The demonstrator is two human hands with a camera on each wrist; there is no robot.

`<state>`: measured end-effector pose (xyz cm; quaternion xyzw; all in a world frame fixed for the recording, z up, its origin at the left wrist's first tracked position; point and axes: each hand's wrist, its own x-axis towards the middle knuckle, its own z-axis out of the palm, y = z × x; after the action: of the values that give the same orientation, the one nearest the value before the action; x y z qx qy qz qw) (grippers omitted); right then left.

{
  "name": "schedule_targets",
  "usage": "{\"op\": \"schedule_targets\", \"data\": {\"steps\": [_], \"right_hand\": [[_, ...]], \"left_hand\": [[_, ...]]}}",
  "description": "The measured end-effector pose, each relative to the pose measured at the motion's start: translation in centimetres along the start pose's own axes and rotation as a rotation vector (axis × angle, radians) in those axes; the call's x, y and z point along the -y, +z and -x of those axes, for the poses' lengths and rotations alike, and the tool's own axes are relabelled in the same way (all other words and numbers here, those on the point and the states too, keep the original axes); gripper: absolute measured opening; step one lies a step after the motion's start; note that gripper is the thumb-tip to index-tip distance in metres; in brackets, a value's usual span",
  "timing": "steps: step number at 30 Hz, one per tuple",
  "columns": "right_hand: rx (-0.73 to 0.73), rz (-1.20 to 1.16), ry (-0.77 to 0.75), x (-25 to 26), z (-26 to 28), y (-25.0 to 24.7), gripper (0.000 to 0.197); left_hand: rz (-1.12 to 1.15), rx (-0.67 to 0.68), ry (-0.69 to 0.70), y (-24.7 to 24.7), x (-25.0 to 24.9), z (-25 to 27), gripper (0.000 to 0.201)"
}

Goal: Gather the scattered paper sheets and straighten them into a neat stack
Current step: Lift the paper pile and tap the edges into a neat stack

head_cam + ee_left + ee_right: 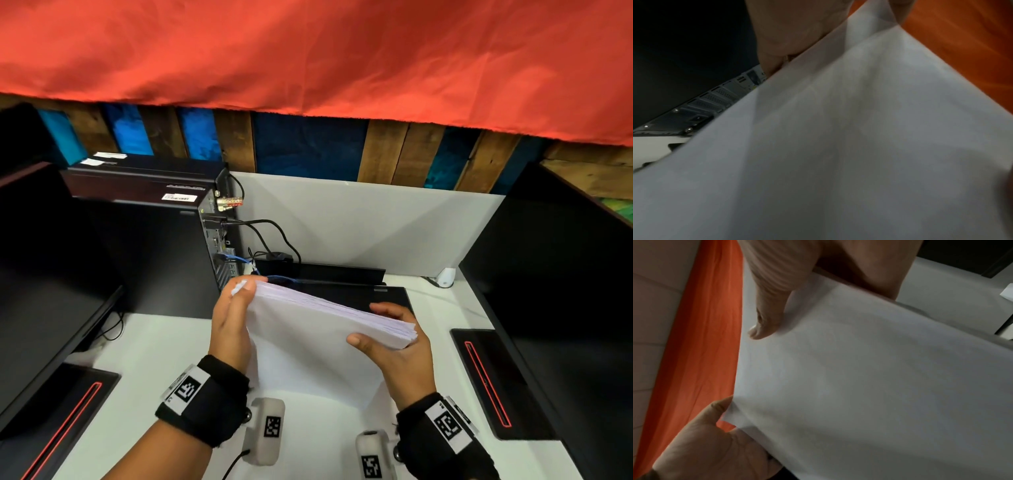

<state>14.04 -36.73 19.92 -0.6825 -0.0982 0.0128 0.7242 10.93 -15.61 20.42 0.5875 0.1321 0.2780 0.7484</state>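
- So, the paper stack [318, 329] is held up on edge above the white desk [144, 359], roughly in the middle, with its lower edge down near the desk surface; whether that edge actually touches can't be told.
- The left hand [229, 322] is wrapped around the stack's left end, fingers curled over the top corner. The right hand [394, 346] is clamped on the right end, thumb on the near face and fingers behind.
- At the right end the sheet edges are seen fanned a bit, so the pile isn't squared yet. If it's tapped down while gripped this tight, the sheets probably won't be allowed to slide level.
- If the grip is loosened too far, the inner sheets could be dropped out the bottom and scattered again.
- In the right wrist view one corner [729, 417] is seen sticking out by the palm; it could get creased if squeezed.
- The cables [270, 236] behind could be snagged if the stack is tipped back.
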Motion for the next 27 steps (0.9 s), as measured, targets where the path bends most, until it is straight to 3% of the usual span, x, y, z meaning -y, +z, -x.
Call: {"op": "schedule_targets", "data": {"steps": [6,10,13,16,20,24,27], "right_hand": [[-0.010,0.017,0.015,-0.2,0.0,0.3,0.059],[-0.017,0.043,0.022,-0.3,-0.1,0.4,0.040],[-0.067,0.047,0.040,-0.2,-0.4,0.3,0.025],[-0.129,-0.016,0.078,-0.4,-0.8,0.1,0.022],[-0.166,-0.069,0.047,0.2,-0.6,1.0,0.022],[-0.183,-0.086,-0.068,1.4,-0.6,1.1,0.029],[-0.254,-0.012,-0.174,1.0,-0.5,1.3,0.057]], "left_hand": [[0.026,0.010,0.017,0.2,-0.4,-0.4,0.024],[0.035,0.083,0.033,0.3,-0.7,-0.5,0.030],[0.007,0.191,0.028,0.0,0.1,0.0,0.055],[-0.162,0.237,-0.055,-1.2,1.2,-0.8,0.077],[-0.219,0.189,-0.086,-1.1,1.5,-0.4,0.036],[-0.173,0.124,0.009,-0.5,0.3,0.0,0.035],[-0.164,0.099,0.055,-0.3,0.0,0.1,0.044]]}}
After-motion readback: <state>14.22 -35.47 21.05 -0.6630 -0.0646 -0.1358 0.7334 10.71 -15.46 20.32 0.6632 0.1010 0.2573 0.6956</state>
